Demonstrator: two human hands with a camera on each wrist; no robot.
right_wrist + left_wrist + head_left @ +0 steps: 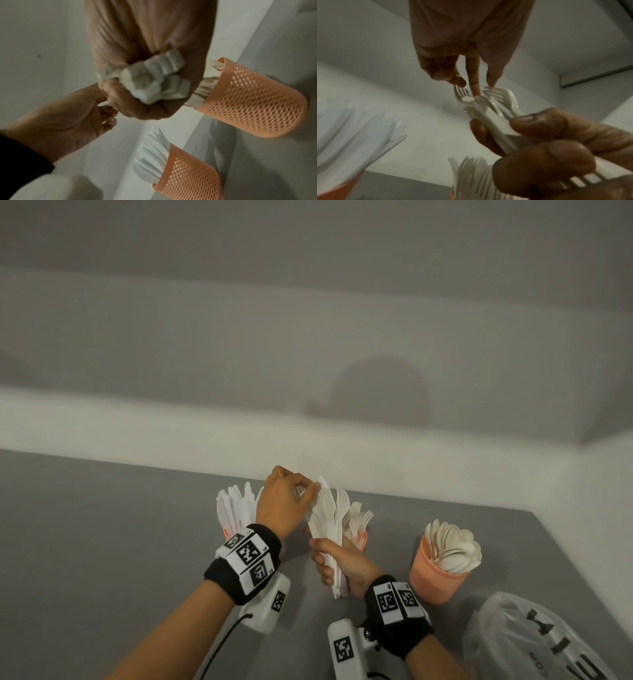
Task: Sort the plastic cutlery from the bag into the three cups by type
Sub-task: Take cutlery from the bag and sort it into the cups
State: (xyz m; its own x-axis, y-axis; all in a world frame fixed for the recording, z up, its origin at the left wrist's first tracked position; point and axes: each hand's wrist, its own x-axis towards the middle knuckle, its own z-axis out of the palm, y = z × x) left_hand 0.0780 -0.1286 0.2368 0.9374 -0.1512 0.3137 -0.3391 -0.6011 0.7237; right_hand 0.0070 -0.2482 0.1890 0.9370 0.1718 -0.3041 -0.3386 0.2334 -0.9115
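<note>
Head view: bag [534, 642] lettering unreadable; right hand [342, 563] grips forks [329, 518].

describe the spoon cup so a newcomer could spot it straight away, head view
On the grey table, look right of both hands, just beyond the clear plastic bag at the near right. There stands an orange cup, apart from the other two. It alone is packed with round spoon bowls; the middle cup shows fork tines and the left cup's pieces are flat and narrow.
</note>
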